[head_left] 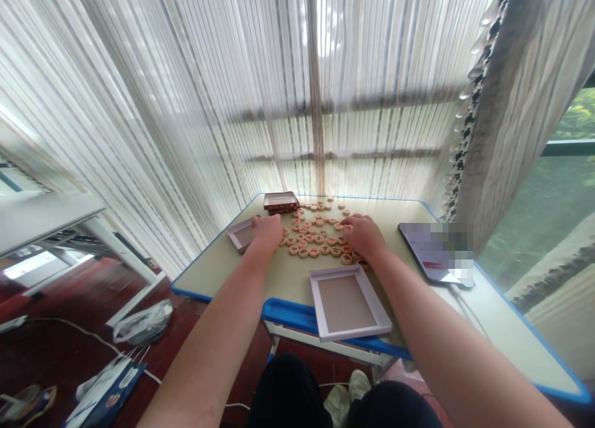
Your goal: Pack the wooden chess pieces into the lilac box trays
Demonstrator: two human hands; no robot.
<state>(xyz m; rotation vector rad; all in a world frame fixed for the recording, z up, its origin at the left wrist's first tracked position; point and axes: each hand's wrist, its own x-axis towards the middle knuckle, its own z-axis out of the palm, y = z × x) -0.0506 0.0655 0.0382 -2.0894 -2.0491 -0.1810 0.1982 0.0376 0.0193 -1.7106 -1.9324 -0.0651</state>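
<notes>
Many round wooden Chinese chess pieces (320, 239) with red and dark characters lie spread over the middle of the table. My left hand (268, 231) is at the left side of the pieces, over the right edge of a shallow open box half (239, 237). Its fingers are curled, and whatever is under them is hidden. My right hand (365, 235) rests low over the right side of the pieces, fingers somewhat apart, the fingertips beside a piece (338, 227). Near me, a second white-rimmed box half (316, 298) lies open, its visible inside bare.
A brown box (281, 202) stands at the back left of the blue-edged table (214, 264). To the right lies a phone or tablet (425, 254) with a cable. A sheer curtain (279, 93) hangs behind. A plastic bag (144, 323) lies on the floor at left.
</notes>
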